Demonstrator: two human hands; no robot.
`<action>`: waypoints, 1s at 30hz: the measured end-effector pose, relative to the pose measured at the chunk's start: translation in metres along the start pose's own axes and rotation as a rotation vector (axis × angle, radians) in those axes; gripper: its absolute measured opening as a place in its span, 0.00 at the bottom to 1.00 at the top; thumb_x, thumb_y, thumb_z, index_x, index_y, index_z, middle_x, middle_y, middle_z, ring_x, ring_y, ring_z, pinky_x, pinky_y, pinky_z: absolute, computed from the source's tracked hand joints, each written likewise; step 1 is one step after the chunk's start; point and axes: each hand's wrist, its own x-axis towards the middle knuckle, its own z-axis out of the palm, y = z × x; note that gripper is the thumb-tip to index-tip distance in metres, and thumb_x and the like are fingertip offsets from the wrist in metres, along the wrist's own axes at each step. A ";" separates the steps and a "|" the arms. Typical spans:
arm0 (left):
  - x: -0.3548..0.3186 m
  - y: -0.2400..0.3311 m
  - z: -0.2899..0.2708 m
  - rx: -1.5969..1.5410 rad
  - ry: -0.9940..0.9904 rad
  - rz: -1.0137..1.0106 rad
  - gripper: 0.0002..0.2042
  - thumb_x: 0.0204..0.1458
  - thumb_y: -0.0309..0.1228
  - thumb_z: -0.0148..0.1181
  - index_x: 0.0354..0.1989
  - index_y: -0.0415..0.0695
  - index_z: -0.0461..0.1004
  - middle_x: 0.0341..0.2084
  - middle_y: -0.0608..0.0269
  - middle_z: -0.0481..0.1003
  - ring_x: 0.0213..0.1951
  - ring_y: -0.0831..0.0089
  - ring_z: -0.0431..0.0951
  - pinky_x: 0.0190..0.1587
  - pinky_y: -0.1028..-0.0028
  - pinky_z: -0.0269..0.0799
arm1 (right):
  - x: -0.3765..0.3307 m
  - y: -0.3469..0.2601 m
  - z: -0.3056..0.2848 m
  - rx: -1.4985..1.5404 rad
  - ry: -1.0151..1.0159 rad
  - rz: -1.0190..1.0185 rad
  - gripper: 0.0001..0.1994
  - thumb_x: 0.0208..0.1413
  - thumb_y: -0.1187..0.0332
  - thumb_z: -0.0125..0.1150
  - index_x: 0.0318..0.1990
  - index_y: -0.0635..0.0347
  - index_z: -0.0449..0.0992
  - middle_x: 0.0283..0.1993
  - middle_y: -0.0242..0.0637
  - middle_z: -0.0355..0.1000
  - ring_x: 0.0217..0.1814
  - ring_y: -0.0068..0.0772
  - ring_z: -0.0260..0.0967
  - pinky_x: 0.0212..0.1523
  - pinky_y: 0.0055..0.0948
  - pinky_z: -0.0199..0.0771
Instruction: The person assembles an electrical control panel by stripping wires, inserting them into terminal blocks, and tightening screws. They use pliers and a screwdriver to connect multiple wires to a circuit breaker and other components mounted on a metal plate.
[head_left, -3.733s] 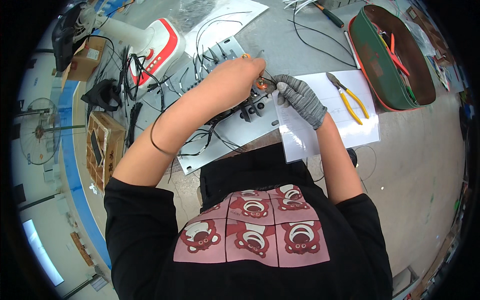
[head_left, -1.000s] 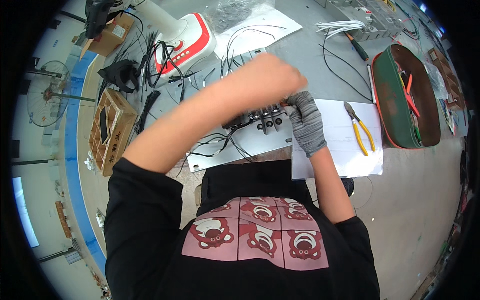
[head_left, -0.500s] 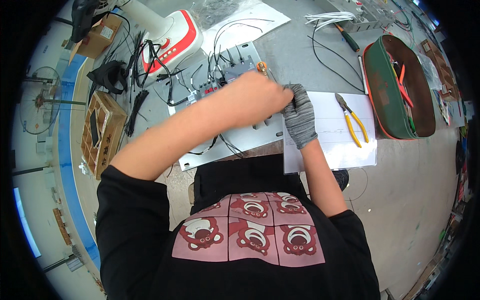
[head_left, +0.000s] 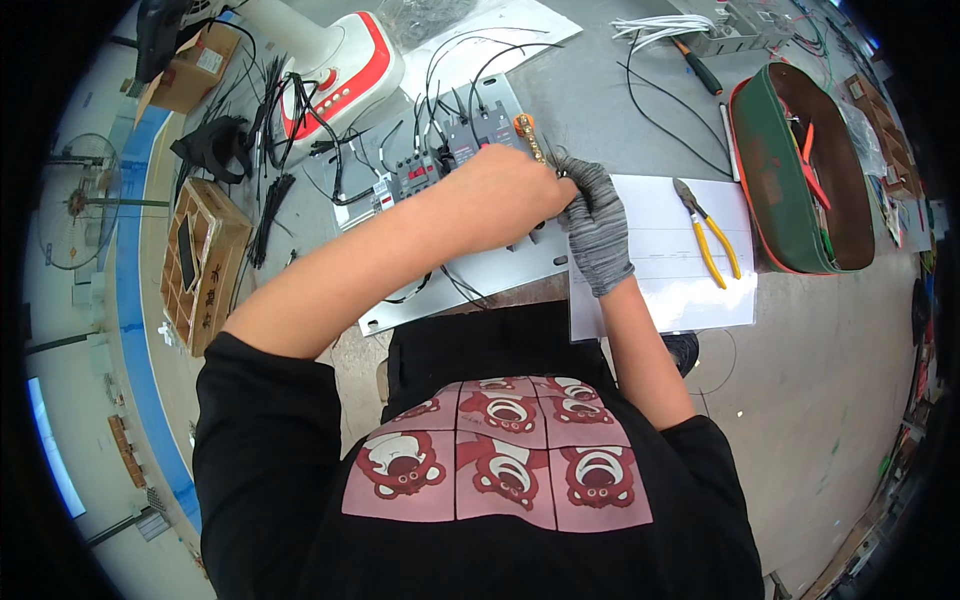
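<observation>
My bare left hand (head_left: 522,200) reaches across from the left and is closed, its fingertips meeting my right hand. My right hand (head_left: 598,228), in a grey knitted glove, is closed too. Whatever lies between their fingers is hidden; a few thin dark strands show above the gloved fingers. Beneath the hands lies a metal mounting plate (head_left: 555,258) carrying dark grey electrical devices (head_left: 484,130), one with red parts (head_left: 416,174). Black wires (head_left: 432,75) rise from these devices. Just beyond my left hand is a brass-coloured part with an orange end (head_left: 526,130).
Right of my hands, yellow-handled pliers (head_left: 708,235) rest on a white sheet (head_left: 660,300). A green tool bag (head_left: 800,235) stands farther right, near a screwdriver (head_left: 703,72). At left are a white-and-red fan base (head_left: 350,75), black cable ties (head_left: 268,225) and a wooden box (head_left: 210,265).
Both hands stay together, my left hand shifting slightly. A black wire now arcs from the devices toward the far white sheet. The whole view has tilted a little.
</observation>
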 end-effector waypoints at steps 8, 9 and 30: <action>0.023 -0.051 -0.021 -0.638 0.033 -0.037 0.10 0.59 0.34 0.58 0.29 0.41 0.69 0.19 0.64 0.70 0.25 0.72 0.72 0.32 0.73 0.67 | -0.003 0.000 -0.002 -0.178 -0.074 -0.166 0.06 0.56 0.77 0.60 0.41 0.64 0.76 0.37 0.44 0.71 0.39 0.43 0.70 0.44 0.34 0.72; 0.023 -0.054 -0.017 -0.769 -0.006 -0.057 0.10 0.59 0.34 0.58 0.29 0.41 0.70 0.19 0.67 0.69 0.25 0.75 0.70 0.32 0.75 0.66 | -0.006 0.001 -0.004 -0.144 -0.089 -0.145 0.07 0.56 0.77 0.60 0.42 0.64 0.76 0.37 0.44 0.71 0.39 0.43 0.70 0.44 0.34 0.72; 0.000 -0.001 -0.003 -0.119 -0.048 -0.095 0.05 0.55 0.30 0.57 0.33 0.42 0.74 0.26 0.53 0.78 0.31 0.51 0.80 0.35 0.57 0.75 | -0.007 -0.002 0.002 -0.053 -0.011 0.066 0.10 0.62 0.75 0.53 0.50 0.62 0.73 0.37 0.32 0.71 0.35 0.21 0.65 0.37 0.22 0.70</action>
